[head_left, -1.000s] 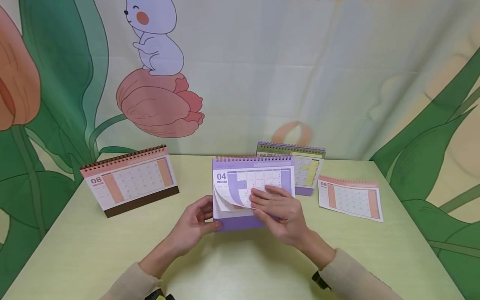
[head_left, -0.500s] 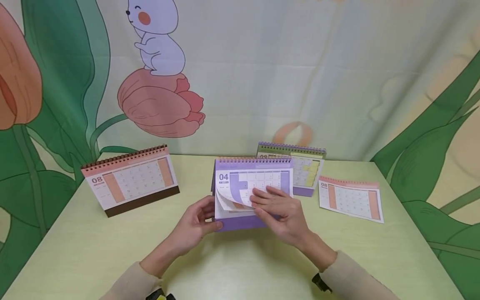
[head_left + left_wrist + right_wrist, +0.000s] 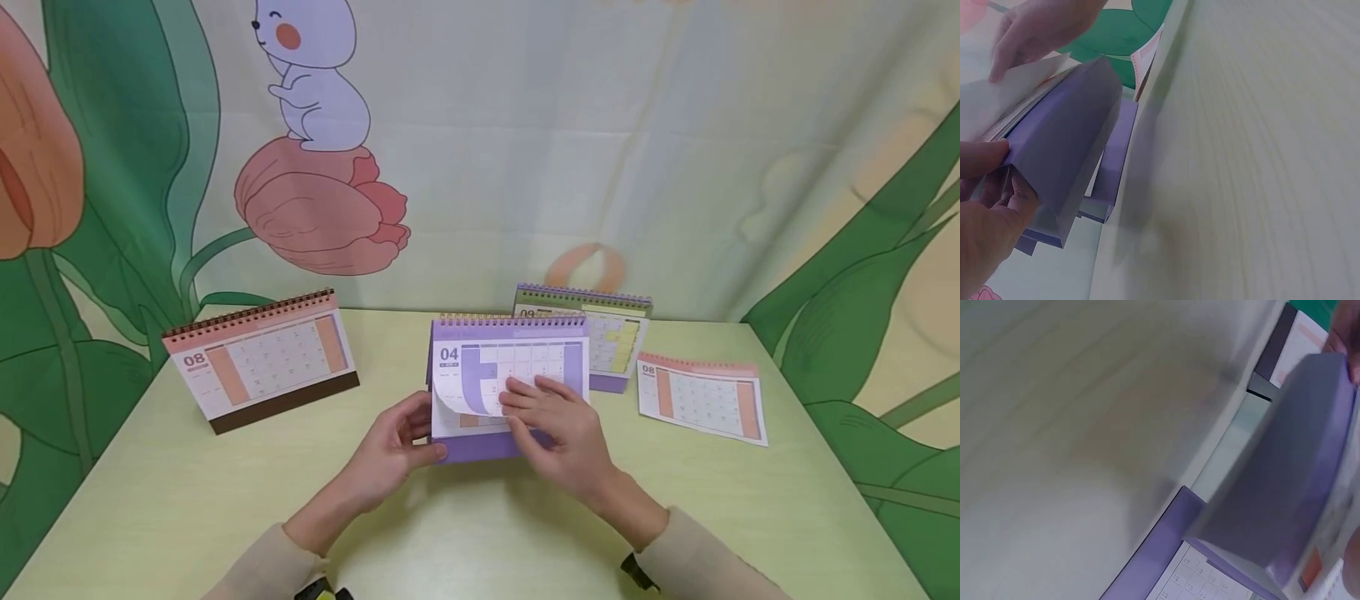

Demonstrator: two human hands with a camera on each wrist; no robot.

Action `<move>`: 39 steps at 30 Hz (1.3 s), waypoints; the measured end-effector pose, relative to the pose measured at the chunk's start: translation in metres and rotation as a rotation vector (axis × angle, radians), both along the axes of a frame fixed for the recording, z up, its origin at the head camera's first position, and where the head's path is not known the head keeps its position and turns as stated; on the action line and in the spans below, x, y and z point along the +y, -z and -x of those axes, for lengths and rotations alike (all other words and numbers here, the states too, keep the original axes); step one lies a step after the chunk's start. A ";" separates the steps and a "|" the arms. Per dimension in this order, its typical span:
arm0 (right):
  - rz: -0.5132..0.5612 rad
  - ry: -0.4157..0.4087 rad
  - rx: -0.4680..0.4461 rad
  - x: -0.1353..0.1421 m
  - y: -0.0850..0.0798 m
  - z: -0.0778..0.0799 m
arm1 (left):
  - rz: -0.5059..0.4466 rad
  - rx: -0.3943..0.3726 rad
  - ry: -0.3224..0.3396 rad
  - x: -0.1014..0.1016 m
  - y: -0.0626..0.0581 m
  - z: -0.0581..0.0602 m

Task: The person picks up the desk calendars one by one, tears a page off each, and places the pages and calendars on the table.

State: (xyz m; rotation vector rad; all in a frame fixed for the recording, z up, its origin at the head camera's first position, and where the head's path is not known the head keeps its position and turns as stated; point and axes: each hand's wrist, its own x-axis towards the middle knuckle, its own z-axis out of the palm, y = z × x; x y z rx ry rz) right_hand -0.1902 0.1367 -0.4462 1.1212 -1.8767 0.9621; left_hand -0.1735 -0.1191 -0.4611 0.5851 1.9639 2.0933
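Observation:
A purple spiral-bound desk calendar (image 3: 480, 447) showing 04 is held in the middle, above the table. My left hand (image 3: 393, 446) grips its lower left corner, thumb on the front of the purple base and fingers behind. In the left wrist view, those fingers reach inside the folded stand (image 3: 1063, 134). My right hand (image 3: 566, 425) pinches the lower right part of the top page (image 3: 491, 387), fingers extended over its face and thumb at its bottom edge. The page's lower left corner curls up, showing an orange-marked sheet beneath.
A pink calendar (image 3: 273, 354) with a dark base stands at the left. Behind the held calendar stands a green one (image 3: 618, 342) with a purple base. A loose pink-topped 08 page (image 3: 705, 396) lies at the right. A printed curtain (image 3: 480, 167) hangs behind the table (image 3: 480, 533).
The purple calendar has shifted slightly right and its back flap now shows at the left. The top page's curled corner has dropped a little. Both hands keep their places on it.

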 end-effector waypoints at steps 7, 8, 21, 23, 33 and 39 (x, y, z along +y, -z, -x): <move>-0.131 0.180 0.417 -0.006 0.000 0.001 | -0.020 0.004 0.024 0.003 -0.004 -0.001; -0.135 0.197 0.445 -0.007 0.000 0.002 | -0.022 0.000 0.027 0.004 -0.004 -0.002; -0.112 0.232 0.458 -0.009 -0.002 0.004 | -0.027 -0.020 0.034 0.011 -0.006 -0.003; -0.118 0.235 0.446 -0.008 -0.002 0.004 | -0.026 -0.027 0.027 0.012 -0.005 -0.002; -0.198 0.257 0.370 -0.005 0.000 0.004 | -0.045 -0.048 0.010 0.011 -0.003 0.001; -0.221 0.257 0.331 -0.003 0.001 0.003 | -0.027 -0.048 0.003 0.011 -0.002 0.003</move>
